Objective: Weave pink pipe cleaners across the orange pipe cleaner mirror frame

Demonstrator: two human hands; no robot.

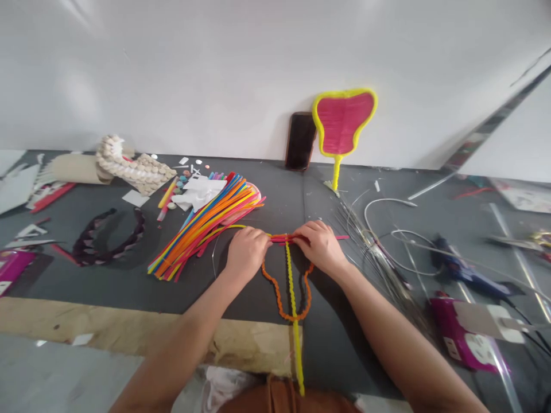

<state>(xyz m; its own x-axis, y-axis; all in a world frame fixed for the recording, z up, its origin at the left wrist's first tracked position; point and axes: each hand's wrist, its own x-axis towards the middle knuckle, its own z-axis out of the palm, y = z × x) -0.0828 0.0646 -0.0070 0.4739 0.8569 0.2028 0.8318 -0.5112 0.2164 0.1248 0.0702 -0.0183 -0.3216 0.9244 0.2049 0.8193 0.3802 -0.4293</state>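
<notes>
My left hand (247,252) and my right hand (322,245) are closed in pinches at either side of a pink-red pipe cleaner (282,237), which runs across the top of a fan-shaped frame. An orange wavy pipe cleaner (278,295) forms the frame's outline and hangs as a loop below my hands. Down its middle runs a yellow pipe cleaner stem (298,353), reaching the table's near edge. One pink end sticks out past my right fingers. Left of my left hand lies a bundle of multicoloured pipe cleaners (193,229). My fingertips partly hide the frame's upper corners.
A pink fan with yellow edging (346,123) stands against the wall beside a phone (300,140). At left are a braided headband (107,258) and a beige woven piece (129,169). Loose wires (379,258), a blue glue gun (473,272), scissors (523,243) and a purple box (460,335) lie right.
</notes>
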